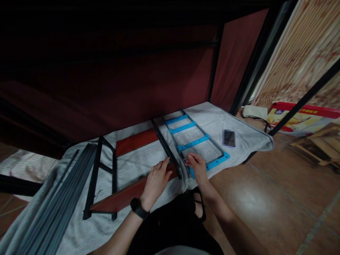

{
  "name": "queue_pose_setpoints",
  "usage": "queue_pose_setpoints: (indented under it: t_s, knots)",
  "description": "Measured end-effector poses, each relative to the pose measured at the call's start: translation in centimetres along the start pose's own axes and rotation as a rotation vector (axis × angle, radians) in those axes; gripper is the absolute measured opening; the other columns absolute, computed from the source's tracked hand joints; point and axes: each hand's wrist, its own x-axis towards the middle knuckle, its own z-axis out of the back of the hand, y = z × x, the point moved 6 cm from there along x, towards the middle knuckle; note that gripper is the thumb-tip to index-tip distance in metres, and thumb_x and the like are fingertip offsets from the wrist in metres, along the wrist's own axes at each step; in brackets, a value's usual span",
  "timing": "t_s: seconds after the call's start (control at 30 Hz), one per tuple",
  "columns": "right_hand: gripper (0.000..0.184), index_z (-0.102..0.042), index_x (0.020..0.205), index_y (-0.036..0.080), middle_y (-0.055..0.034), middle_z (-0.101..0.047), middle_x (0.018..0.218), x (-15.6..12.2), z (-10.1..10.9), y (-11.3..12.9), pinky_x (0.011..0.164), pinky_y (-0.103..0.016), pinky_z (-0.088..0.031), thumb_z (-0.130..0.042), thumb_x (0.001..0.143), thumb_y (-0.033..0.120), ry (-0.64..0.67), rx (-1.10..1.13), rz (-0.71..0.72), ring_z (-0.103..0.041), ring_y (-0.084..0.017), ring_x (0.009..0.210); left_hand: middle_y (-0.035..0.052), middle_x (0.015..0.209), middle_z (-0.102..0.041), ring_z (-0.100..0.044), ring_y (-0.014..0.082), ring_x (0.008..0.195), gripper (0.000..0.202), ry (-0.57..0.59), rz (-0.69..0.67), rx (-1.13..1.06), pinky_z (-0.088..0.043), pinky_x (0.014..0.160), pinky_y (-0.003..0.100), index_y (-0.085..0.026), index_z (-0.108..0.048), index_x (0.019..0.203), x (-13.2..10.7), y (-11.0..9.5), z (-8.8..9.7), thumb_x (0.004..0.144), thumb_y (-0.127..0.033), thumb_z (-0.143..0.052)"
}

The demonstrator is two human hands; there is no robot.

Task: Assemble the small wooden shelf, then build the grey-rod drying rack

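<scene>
My left hand (156, 180), with a dark band on the wrist, lies over the right end of a long reddish-brown board (119, 196). Its fingers are over the board's top edge, with the thumb on the near side. The board joins two black metal frames: the left one (100, 166) and the right one (170, 152). Just right of the right frame, my right hand (197, 166) is closed in a pinch on a thin metal piece (185, 159), which points toward the frame. Its exact kind is too small to tell. A second reddish-brown board (136, 141) spans the frames farther back.
A grey cloth (212, 117) covers the low surface. Grey tubes (66, 191) lie at left; a grey frame with blue crosspieces (195, 141) lies at right. A dark red panel (132, 85) rises behind. A colourful box (302, 118) and wooden stool (321, 148) stand on the tiled floor.
</scene>
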Motion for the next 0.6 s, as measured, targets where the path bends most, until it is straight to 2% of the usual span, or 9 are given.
queue_pose_setpoints:
  t_s: [0.07, 0.17, 0.33, 0.47, 0.6]
  knots:
    - [0.037, -0.074, 0.087, 0.019, -0.0007, -0.067, 0.070, 0.2, -1.0, -0.8, 0.061, -0.031, -0.056, -0.076, 0.068, 0.050, 0.036, -0.015, -0.001, -0.061, -0.015, 0.062, 0.0113, 0.123, -0.068, -0.066, 0.0259, 0.108, 0.046, 0.030, 0.017, 0.048, -0.050, 0.095, 0.038, -0.022, -0.050, 0.140, 0.4, 0.2, -0.9, 0.094, -0.021, -0.051]
    - [0.032, -0.074, 0.089, 0.020, -0.0008, -0.067, 0.071, -0.3, -2.2, -1.4, 0.061, -0.030, -0.056, -0.073, 0.073, 0.048, 0.076, -0.026, 0.001, -0.061, -0.015, 0.062, 0.0088, 0.121, -0.070, -0.068, 0.0246, 0.105, 0.038, 0.047, 0.022, 0.032, -0.052, 0.090, 0.035, -0.024, -0.058, 0.133, 0.9, 0.3, -1.2, 0.096, -0.023, -0.049]
    - [0.032, -0.073, 0.091, 0.020, -0.0004, -0.067, 0.073, -0.5, -1.9, -1.3, 0.060, -0.029, -0.056, -0.070, 0.076, 0.048, 0.034, -0.032, 0.016, -0.062, -0.014, 0.063, 0.0055, 0.117, -0.071, -0.068, 0.0224, 0.102, 0.036, 0.081, -0.006, -0.038, -0.054, 0.086, 0.032, -0.027, -0.063, 0.129, 1.7, 0.5, -0.9, 0.096, -0.025, -0.050]
    - [0.032, -0.072, 0.090, 0.019, -0.0006, -0.067, 0.075, 0.0, -1.2, -1.4, 0.061, -0.029, -0.057, -0.072, 0.075, 0.047, -0.001, 0.014, 0.008, -0.062, -0.014, 0.066, 0.0040, 0.120, -0.070, -0.067, 0.0214, 0.105, 0.044, 0.071, -0.016, -0.059, -0.054, 0.089, 0.032, -0.031, -0.055, 0.139, 1.8, 0.4, -0.7, 0.096, -0.024, -0.050]
    - [0.035, -0.072, 0.089, 0.019, -0.0003, -0.067, 0.072, 0.0, -1.6, -2.2, 0.065, -0.031, -0.059, -0.075, 0.071, 0.049, 0.016, 0.107, -0.078, -0.063, -0.015, 0.067, 0.0040, 0.121, -0.070, -0.067, 0.0212, 0.108, 0.058, 0.075, -0.022, -0.082, -0.054, 0.092, 0.033, -0.032, -0.040, 0.151, 1.8, 0.5, -0.7, 0.095, -0.021, -0.050]
